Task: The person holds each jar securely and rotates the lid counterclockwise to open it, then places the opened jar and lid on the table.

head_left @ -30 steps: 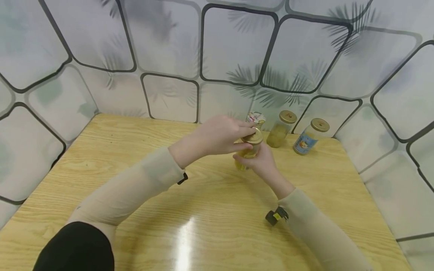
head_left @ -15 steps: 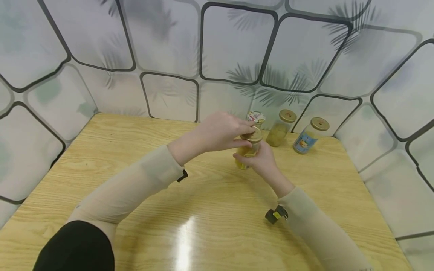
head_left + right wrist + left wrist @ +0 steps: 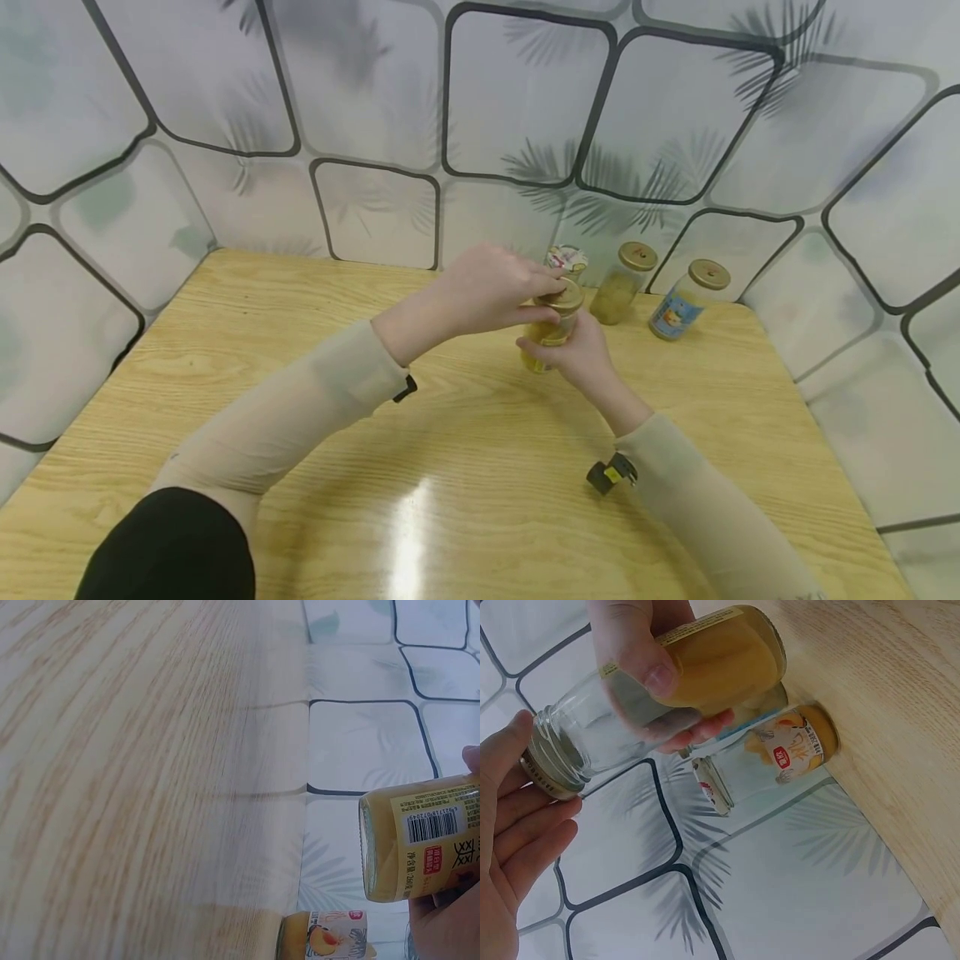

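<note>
I have left hand [image 3: 495, 287] fingers pinching the lid [image 3: 569, 297] and right hand [image 3: 583, 357] wrapped round the jar [image 3: 727, 664], apparently raised near the back edge of the worktop [image 3: 480, 442], so a loose right grip could spin or drop it.

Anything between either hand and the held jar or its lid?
Nothing visible. The left hand holds the lid directly, and the right hand grips the held jar round its body. The floral-lidded jar stands behind; the middle jar and blue-labelled jar are off to the right.
</note>
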The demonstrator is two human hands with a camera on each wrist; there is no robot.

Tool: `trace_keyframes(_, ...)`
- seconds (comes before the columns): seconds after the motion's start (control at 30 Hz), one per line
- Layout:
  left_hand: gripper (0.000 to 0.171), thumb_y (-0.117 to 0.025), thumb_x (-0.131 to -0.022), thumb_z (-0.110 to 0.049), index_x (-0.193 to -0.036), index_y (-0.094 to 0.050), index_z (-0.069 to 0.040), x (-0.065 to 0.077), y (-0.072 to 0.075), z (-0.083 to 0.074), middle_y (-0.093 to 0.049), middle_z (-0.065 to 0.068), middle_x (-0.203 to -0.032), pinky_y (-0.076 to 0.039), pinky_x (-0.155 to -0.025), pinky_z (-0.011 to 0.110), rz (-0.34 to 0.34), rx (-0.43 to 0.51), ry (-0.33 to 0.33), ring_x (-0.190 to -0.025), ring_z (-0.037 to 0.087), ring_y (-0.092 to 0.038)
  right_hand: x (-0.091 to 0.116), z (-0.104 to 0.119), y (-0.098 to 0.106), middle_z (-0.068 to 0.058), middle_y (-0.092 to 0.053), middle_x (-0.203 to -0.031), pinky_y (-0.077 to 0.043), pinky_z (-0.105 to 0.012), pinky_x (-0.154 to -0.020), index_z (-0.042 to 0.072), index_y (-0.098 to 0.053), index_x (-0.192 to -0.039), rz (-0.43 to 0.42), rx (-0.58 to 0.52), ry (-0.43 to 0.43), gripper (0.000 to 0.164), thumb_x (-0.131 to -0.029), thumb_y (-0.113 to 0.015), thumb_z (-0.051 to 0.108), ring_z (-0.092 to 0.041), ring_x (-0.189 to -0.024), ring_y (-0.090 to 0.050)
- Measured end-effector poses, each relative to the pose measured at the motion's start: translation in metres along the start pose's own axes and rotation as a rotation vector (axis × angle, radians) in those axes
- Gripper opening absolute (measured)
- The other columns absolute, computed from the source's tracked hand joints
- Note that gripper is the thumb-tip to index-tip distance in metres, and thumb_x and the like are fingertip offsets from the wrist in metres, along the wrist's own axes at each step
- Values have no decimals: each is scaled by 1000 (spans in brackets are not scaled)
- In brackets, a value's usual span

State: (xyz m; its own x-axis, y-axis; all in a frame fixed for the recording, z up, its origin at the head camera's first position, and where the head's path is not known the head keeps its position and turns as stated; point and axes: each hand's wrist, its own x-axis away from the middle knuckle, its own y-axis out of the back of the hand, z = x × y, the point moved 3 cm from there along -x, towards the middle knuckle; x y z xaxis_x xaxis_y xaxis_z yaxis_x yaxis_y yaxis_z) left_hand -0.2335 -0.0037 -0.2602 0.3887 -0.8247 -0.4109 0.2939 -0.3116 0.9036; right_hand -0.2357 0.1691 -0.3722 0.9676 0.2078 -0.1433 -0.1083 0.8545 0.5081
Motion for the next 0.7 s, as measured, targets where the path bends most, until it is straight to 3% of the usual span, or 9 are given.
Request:
trace_keyframes(0.33,30,-74,-100,-39,-115,-81,-13,1,2,1,-82,1,-115,-62,-71,33,-80,31,-10,-88,18,-81,0,2,1,-21,-68,-134,-52,-54,-107,3,-54,-147,-18,-8,9,68,-87,-86,8,-37,-122,-65)
trace_keyframes(0.7,25,-74,-101,-29,-117,-81,-12,2,6,4,-84,3,-100,-62,-68,32,-156,35,69,-77,17,-78,0,6,4,-22,-68,-135,-45,-58,-115,1,-58,-141,-42,33,21,62,-86,-87,10,-40,-129,-62)
